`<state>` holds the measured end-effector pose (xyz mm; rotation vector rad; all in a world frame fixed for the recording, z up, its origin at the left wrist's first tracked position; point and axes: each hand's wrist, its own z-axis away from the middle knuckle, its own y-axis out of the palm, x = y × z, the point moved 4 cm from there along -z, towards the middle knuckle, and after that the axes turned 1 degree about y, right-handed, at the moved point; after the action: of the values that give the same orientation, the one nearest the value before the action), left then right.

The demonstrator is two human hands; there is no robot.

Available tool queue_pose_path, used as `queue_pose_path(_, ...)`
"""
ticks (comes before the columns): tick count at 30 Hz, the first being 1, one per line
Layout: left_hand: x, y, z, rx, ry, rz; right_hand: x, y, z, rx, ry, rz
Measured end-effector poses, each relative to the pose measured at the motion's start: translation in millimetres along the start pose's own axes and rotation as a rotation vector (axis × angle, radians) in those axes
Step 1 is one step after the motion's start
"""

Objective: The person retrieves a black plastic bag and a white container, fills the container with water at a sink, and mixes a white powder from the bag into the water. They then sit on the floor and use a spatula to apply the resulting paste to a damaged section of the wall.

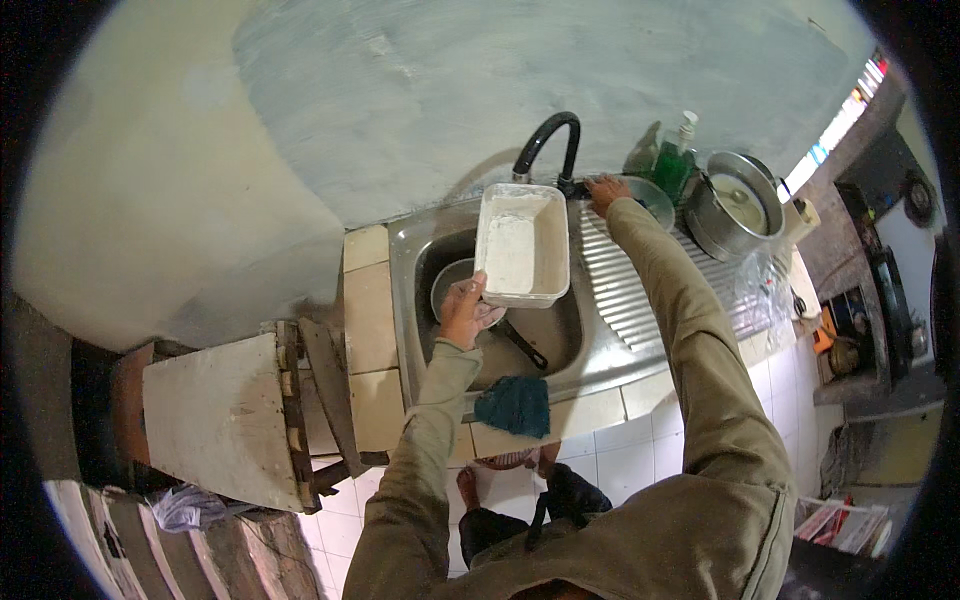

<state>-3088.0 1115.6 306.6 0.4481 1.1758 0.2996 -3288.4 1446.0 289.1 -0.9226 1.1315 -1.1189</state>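
My left hand [470,312] grips the lower left corner of a white rectangular plastic container [523,255], smeared with white residue, above the steel sink [405,330]. Beneath it lies a pan [523,345] with a black handle, partly hidden by the container. My right hand [605,194] has its fingers on the black tap handle at the base of the curved black faucet [550,128], beside a translucent bowl [650,200].
A green soap bottle [672,165] and a metal pot [730,220] stand right of the faucet on the ridged drainboard [625,300]. A teal cloth [512,405] lies on the tiled front edge. Wooden boards [215,420] lean at left.
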Motion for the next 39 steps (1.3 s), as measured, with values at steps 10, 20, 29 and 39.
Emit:
queue_pose_path(10,-19,9,-33,-0.058,0.022,0.055,16,-5,-38,-0.046,-0.165,0.15)
queue_pose_path(20,-27,15,-27,-0.088,0.024,0.03,16,-5,-32,-0.32,-0.189,0.176)
queue_pose_path(29,-15,8,-32,-0.074,0.03,0.054,15,1,-27,-0.574,-0.257,0.12)
queue_pose_path(39,-5,4,-26,-0.084,0.028,0.127,10,5,-30,-0.405,-0.232,0.11)
